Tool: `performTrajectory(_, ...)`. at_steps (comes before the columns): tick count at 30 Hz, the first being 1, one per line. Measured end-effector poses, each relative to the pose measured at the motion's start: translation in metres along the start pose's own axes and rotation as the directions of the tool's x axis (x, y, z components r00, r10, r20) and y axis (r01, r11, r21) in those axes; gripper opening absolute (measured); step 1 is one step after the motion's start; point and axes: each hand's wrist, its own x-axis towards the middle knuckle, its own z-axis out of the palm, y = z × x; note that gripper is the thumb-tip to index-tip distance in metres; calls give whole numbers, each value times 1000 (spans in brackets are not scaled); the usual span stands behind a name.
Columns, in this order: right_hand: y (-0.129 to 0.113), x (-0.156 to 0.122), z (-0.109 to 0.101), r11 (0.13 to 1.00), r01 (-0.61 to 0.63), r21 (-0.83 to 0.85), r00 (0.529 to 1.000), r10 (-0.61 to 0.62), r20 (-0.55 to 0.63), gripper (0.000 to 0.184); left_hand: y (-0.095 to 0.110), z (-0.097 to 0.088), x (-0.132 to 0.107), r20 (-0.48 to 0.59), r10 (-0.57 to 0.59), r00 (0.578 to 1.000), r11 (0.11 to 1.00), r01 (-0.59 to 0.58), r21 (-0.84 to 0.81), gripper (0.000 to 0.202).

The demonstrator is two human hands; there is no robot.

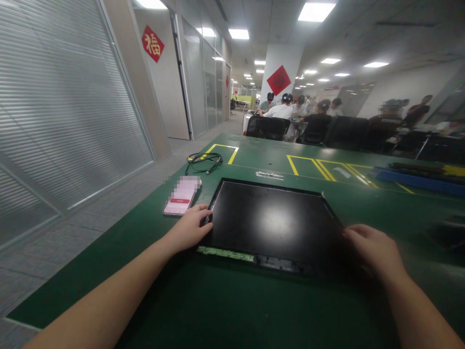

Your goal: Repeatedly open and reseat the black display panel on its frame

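Left hand (191, 227), right hand (370, 247) grip black panel (272, 218) edges; green table (218, 300), open office.

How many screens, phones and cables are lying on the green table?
display panel: 1
smartphone: 1
black cable: 1
Total: 3

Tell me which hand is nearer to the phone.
Left. The left hand holds the screen panel by its left edge, just beside the phone; the right hand sits at its right edge.
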Motion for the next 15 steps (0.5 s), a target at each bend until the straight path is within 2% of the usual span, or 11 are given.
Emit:
performTrajectory(6,-6,-2,-2,1000,-26,-11,1000,26,6,26,0,-10,-6,50,56,997,998,-57,7,62)
performTrajectory(9,-7,-2,-4,1000,7,-28,1000,-7,17,27,0,-18,-8,98,102,990,995,-101,-12,59)
performTrajectory(15,-17,-10,-7,997,-8,-83,1000,8,-1,34,0,-29,-8,157,123,980,992,-122,-16,54)
